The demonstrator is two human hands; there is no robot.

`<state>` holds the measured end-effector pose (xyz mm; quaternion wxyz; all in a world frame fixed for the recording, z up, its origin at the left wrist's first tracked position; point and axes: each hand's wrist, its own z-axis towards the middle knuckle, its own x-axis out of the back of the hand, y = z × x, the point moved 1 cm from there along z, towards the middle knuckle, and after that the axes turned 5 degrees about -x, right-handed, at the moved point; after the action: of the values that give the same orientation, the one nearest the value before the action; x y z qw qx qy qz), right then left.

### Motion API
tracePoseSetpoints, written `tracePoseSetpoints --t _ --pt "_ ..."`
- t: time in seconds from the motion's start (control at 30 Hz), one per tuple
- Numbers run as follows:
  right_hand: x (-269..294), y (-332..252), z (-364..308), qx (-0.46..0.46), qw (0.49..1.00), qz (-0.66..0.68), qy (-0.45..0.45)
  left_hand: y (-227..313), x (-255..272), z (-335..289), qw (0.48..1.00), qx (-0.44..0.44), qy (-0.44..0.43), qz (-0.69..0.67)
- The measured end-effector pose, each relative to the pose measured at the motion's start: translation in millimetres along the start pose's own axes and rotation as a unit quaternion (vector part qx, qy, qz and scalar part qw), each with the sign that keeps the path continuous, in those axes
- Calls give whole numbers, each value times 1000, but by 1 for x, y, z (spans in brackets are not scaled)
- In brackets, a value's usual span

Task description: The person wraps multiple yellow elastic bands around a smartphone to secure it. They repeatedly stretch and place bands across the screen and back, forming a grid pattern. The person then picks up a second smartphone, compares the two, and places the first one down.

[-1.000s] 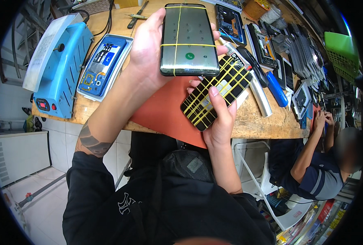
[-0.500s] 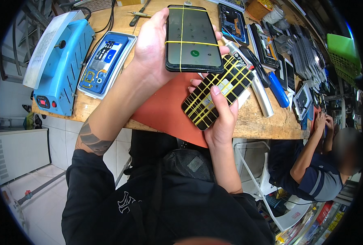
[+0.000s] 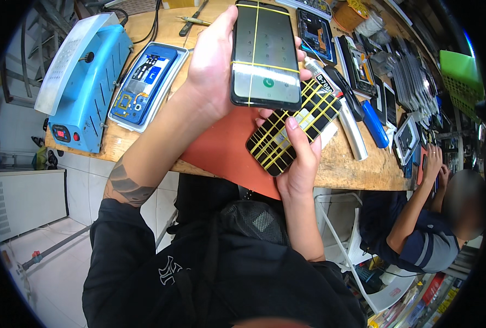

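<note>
My left hand (image 3: 213, 71) is closed round a black smartphone (image 3: 267, 46), its thumb along one side and its fingertips showing at the other. The lit screen shows a dial pad with a green call button, and two yellow rubber bands cross over it. Lower and to the right, my right hand (image 3: 302, 158) grips a second dark phone (image 3: 292, 131), wrapped in a criss-cross of several yellow rubber bands, with the thumb on its face. The upper phone covers part of the lower one. An orange-red mat (image 3: 221, 147) lies beneath both hands.
Left stand a blue machine (image 3: 84, 82) and an opened blue phone (image 3: 144, 82) in a tray. Right of my hands lie a glue tube (image 3: 322, 79), a silver cylinder (image 3: 353, 136), a blue cylinder (image 3: 375, 123) and stacked phone parts (image 3: 412, 71). A co-worker (image 3: 417, 235) sits at the right.
The phone in my left hand has shifted a little right and down, and a bright reflection now crosses its lower screen. My right hand has barely moved. The co-worker's hands have shifted slightly.
</note>
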<state>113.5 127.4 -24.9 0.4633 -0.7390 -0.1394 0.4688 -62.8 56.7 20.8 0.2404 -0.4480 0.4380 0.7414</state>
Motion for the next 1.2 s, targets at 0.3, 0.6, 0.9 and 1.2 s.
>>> tracePoseSetpoints --t 0.3,0.6,0.9,1.2 --pt "-2 0 -5 0 999 34 37 9 -23 0 984 -42 -136 104" --pt "-1 -4 -3 -8 999 40 -10 5 -33 -2 971 -76 -205 96" --pt "1 -4 -3 -5 999 36 -3 2 -42 -6 963 -135 -184 142" --pt "1 -5 -4 -19 1000 24 3 5 -41 -5 969 -86 -191 129"
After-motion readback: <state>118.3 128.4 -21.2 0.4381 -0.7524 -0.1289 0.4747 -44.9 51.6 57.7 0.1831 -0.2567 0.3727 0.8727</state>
